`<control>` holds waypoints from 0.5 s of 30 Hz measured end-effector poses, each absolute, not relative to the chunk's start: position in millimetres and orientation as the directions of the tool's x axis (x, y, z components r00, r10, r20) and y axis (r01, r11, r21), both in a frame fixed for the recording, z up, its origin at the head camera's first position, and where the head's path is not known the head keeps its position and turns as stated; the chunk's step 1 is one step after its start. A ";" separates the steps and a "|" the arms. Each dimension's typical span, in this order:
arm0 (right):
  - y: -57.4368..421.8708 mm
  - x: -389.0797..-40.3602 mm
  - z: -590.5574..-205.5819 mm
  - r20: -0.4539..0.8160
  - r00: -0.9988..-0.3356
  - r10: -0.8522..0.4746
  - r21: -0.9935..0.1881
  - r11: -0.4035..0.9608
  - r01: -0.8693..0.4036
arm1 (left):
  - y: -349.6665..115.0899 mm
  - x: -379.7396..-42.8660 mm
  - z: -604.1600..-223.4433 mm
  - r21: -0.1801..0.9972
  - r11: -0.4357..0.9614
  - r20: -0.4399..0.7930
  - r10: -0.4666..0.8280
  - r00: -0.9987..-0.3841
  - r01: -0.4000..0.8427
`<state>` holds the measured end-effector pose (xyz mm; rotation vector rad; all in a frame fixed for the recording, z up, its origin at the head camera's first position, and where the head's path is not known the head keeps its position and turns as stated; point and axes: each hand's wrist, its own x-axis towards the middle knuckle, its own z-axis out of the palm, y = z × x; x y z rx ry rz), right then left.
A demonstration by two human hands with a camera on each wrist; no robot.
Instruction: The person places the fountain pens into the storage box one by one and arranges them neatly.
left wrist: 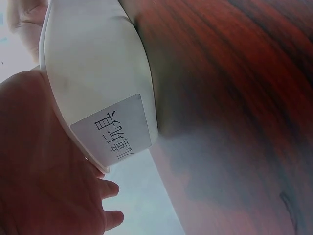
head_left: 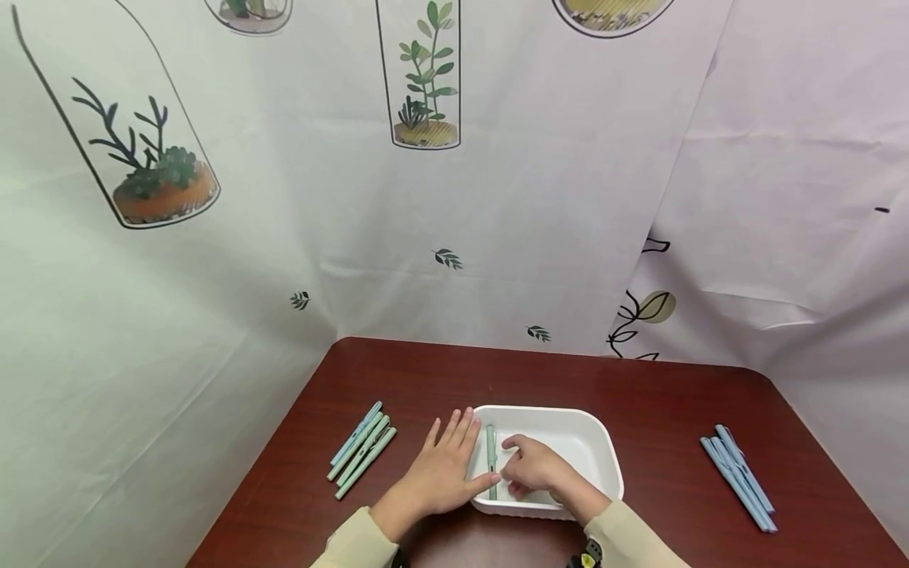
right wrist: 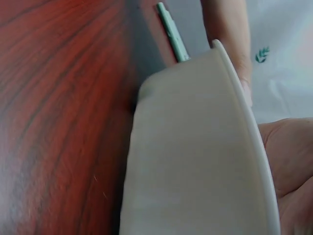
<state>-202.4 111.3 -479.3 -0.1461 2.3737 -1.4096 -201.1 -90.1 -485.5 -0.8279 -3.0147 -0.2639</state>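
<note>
A white plastic box (head_left: 571, 426) stands near the front of the table, and a pale green pen (head_left: 491, 446) lies lengthwise inside it along the left wall. My left hand (head_left: 443, 469) rests on the box's left rim with fingers spread, its thumb reaching over the pen's lower part. Inside the box, just right of the pen, is my right hand (head_left: 536, 467), its index finger bent toward the pen and nothing visible in its grasp. The right hand's lower fingers are partly hidden in the head view. The left wrist view shows a printed label (left wrist: 115, 128) on the box's outer wall.
Left of the box, several green pens (head_left: 365, 461) and a blue pen (head_left: 357, 432) lie side by side on the dark red table (head_left: 426, 371). A group of blue pens (head_left: 738, 477) lies toward the right edge. Patterned white cloth (head_left: 497, 237) hangs behind the table.
</note>
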 end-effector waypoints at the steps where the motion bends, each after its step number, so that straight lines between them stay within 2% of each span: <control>1: 113.3 -202.6 -478.5 -0.262 -0.925 -0.274 -0.865 0.493 0.099 | -90.1 -201.2 -485.3 0.163 0.846 0.047 0.507 -0.861 0.507; 15: 145.1 -195.9 -463.6 -0.128 -0.967 -0.218 -0.871 0.492 0.005 | -89.0 -202.3 -485.5 0.191 0.839 0.065 0.507 -0.860 0.509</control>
